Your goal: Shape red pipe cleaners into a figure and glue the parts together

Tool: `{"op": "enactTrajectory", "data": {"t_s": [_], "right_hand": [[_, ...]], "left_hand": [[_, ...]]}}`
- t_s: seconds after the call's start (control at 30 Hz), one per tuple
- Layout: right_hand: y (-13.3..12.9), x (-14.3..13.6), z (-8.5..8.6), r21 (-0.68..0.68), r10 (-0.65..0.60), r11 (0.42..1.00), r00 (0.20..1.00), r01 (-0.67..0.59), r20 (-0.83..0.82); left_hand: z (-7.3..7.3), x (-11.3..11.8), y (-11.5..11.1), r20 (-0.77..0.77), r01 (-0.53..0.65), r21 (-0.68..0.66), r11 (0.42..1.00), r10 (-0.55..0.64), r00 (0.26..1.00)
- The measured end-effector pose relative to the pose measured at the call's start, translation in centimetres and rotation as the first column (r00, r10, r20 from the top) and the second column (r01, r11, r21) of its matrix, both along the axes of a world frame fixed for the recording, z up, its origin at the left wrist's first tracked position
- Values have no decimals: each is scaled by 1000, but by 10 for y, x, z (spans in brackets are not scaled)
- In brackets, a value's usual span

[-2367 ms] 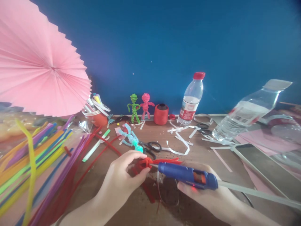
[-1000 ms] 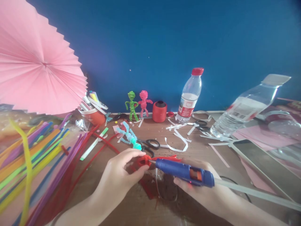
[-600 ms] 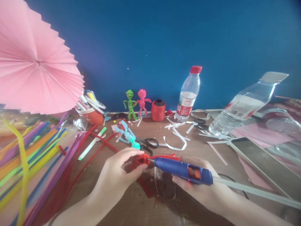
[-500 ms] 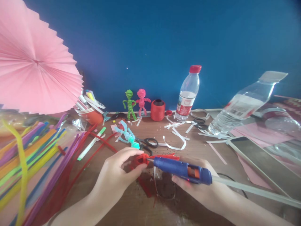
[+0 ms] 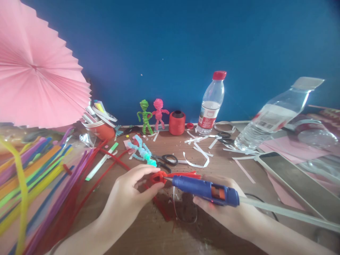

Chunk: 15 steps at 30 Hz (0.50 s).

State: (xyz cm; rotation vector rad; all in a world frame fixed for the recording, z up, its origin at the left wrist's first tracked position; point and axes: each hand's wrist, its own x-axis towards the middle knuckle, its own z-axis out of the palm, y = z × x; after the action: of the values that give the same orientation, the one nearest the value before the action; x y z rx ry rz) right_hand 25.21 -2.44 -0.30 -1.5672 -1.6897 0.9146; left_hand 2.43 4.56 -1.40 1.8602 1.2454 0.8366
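Note:
Between the thumb and fingers of my left hand [image 5: 130, 193] is a small coiled piece of red pipe cleaner [image 5: 158, 176]. My right hand [image 5: 225, 209] is wrapped round a blue glue gun [image 5: 202, 190], whose metal nozzle points left and meets the right side of the red coil. A long pale glue stick [image 5: 281, 212] juts from the gun's back end. Just beyond my left fingertips lies a light blue pipe cleaner figure [image 5: 145, 152] with a turquoise end. Black-handled scissors [image 5: 170, 160] rest behind the red coil, their blades partly hidden.
Green [image 5: 145, 117] and pink [image 5: 158, 113] pipe cleaner figures stand by the wall beside a red spool of thread [image 5: 177, 124]. Loose pipe cleaners [image 5: 34, 177] cover the left. On the right are two water bottles [image 5: 211, 106] and a phone [image 5: 294, 180]. White paper strips [image 5: 198, 163] lie about.
The view has shifted slightly, so everything sits a little further left and higher. My hands keep the same grips, with the nozzle still at the red coil.

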Motion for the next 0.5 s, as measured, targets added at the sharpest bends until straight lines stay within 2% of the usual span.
{"op": "enactTrajectory", "data": {"t_s": [0.5], "right_hand": [[-1, -1, 7, -32, 23, 999, 1000, -22, 13]], "left_hand": [[0, -1, 1, 76, 5, -70, 998, 0, 997]]}}
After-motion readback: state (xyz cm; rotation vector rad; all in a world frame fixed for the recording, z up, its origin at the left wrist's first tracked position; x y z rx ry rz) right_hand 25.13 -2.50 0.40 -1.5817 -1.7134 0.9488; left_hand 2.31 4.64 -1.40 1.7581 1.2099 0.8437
